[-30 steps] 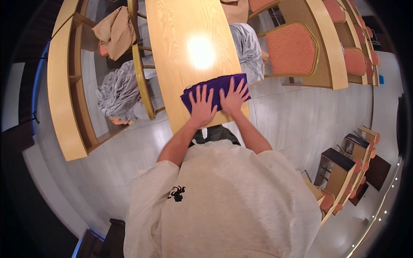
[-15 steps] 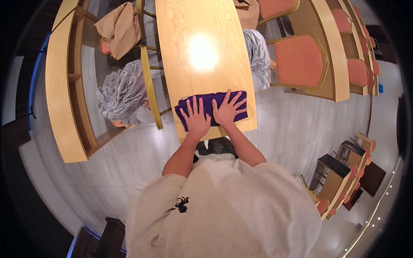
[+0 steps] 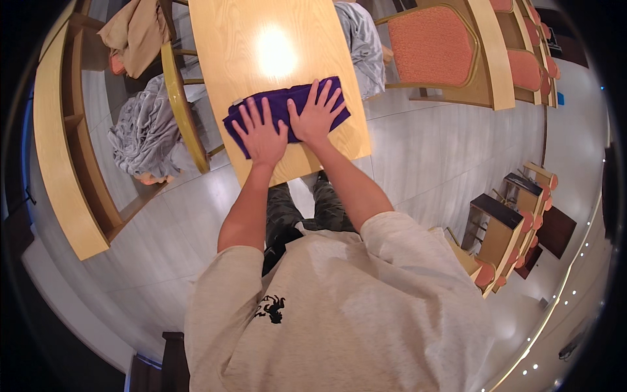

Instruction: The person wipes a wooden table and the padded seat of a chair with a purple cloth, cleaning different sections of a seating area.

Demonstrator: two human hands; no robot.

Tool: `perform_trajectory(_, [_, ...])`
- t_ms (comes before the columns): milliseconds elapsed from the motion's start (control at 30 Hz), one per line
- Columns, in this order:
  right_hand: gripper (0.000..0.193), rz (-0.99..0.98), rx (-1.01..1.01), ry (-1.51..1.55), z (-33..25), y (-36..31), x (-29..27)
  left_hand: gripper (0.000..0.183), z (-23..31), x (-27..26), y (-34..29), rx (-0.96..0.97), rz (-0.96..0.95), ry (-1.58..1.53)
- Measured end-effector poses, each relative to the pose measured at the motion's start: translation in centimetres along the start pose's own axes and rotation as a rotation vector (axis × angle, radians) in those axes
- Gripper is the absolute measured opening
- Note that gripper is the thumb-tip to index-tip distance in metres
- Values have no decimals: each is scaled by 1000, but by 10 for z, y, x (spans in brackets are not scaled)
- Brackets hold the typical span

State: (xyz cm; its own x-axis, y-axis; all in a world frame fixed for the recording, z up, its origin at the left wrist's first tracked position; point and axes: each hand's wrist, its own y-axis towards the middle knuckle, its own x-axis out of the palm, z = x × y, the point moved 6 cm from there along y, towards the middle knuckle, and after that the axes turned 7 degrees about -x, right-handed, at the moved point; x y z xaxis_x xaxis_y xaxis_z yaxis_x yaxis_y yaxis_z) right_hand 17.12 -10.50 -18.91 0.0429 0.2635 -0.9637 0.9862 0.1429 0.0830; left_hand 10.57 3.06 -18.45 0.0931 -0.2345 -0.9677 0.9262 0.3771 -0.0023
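Note:
A folded dark purple cloth point(image 3: 287, 102) lies flat across the near part of a light wooden table point(image 3: 261, 26). A small pale tag shows at its far left edge. My left hand point(image 3: 263, 138) presses on the left half of the cloth, palm down with fingers spread. On the right half rests my right hand point(image 3: 313, 119), also flat and open, its fingers fanned out. The thumbs point toward each other with a strip of cloth between them. Neither hand grips anything.
Left of the table stands a gold-framed chair point(image 3: 179, 104) beside a crumpled grey blanket point(image 3: 145, 124); a brown cloth point(image 3: 138, 36) lies farther off. Right are another grey blanket point(image 3: 360, 49) and an orange chair point(image 3: 432, 46). A wooden shelf unit point(image 3: 62, 163) lines the left.
Both hands and the cloth have slid farther from the table's near edge. The cloth now sits slightly slanted. The view has shifted, showing more of my legs.

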Motion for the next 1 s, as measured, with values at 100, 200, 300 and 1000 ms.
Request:
perform_trajectory(100, [94,28,26,77,8,-33,-10,93,-11,-1,-32,-112,-32,-115])
perform_trajectory(200, [98,-49,26,111,21,-64,-16,102,-8,0,-77,-231,9,-37])
perform_trajectory(300, [97,-13,49,181,41,-78,-24,103,12,15,-103,-383,10,30])
perform_trajectory(1000, [46,-281,118,527,113,117,-5,97,135,41,71,-242,255,147])
